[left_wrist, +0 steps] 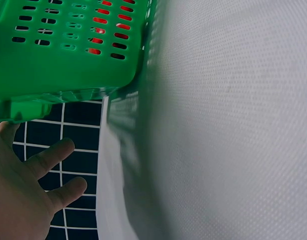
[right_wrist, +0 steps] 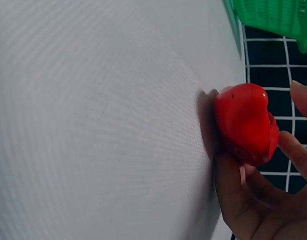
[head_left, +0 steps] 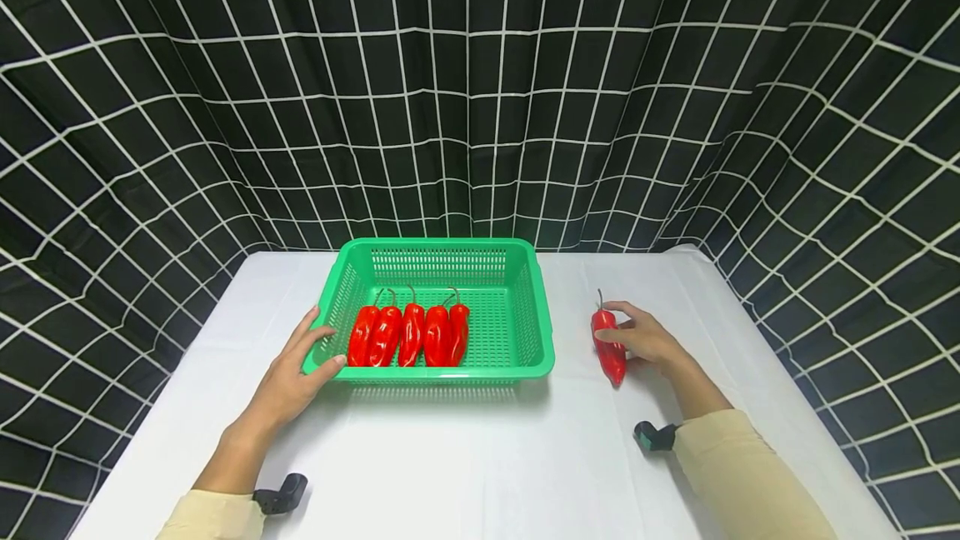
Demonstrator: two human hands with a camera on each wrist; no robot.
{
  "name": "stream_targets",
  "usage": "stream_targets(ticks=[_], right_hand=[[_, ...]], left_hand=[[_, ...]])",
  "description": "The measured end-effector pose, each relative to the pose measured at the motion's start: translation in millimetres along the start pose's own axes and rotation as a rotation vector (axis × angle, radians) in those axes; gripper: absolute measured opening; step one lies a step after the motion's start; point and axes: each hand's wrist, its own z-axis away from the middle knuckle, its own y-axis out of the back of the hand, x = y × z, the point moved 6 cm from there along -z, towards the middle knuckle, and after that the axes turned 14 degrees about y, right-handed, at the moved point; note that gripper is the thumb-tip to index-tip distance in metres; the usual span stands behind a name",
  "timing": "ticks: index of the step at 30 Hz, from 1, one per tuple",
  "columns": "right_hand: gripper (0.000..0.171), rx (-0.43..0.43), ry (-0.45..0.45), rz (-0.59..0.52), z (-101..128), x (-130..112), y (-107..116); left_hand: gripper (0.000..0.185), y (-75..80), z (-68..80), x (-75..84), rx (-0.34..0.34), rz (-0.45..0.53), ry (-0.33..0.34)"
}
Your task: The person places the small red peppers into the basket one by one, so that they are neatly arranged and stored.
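Red pepper (head_left: 609, 344) on table, under right hand (head_left: 645, 338)

The right hand (right_wrist: 253, 200) curls its fingers (right_wrist: 228, 185) round a red pepper (right_wrist: 243, 122) lying on the white table (right_wrist: 93, 125).

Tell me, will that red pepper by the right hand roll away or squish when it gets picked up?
The red pepper looks glossy, so it may feel a bit slippery. It is long, lying flat on the white table, so it probably won't roll far. The right hand curls round it without denting it, so it seems fairly firm.
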Motion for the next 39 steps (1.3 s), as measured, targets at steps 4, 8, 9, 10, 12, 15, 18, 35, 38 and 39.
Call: stream_targets(ticks=[4,8,9,10,12,15,18,35,38,39], right_hand=[[0.076,0.0,0.001,0.013,-1,2,-3],[0.075,0.006,0.023,0.061,-2,2,-5],[0.075,0.008,0.029,0.075,-2,2,-6],[0.075,0.01,0.036,0.088,-2,2,-6],[0.074,0.014,0.046,0.105,-2,1,-7],[0.071,0.023,0.042,0.106,-2,3,-7],[0.07,0.035,0.028,0.091,-1,6,-4],[0.073,0.142,-0.021,-0.236,16,17,6],[0.073,0.143,-0.009,-0.297,20,16,6],[0.073,0.145,-0.006,-0.314,21,16,7]], left_hand=[[0.047,0.7,0.9,1.5,-0.002,0.001,0.001],[0.046,1.0,1.4,2.5,-0.002,0.005,0.001],[0.046,0.9,1.6,2.8,-0.001,0.006,0.001],[0.046,0.9,1.5,2.7,-0.001,0.006,0.003],[0.045,0.8,1.5,3.0,-0.003,0.005,0.006],[0.045,0.4,1.4,2.9,-0.006,0.005,0.011],[0.046,0.5,1.7,3.2,-0.009,0.004,0.016],[0.044,1.2,2.5,4.1,0.0,0.001,0.016],[0.044,1.2,2.6,4.4,-0.001,0.0,0.016],[0.044,1.3,2.5,4.4,-0.002,-0.001,0.015]])
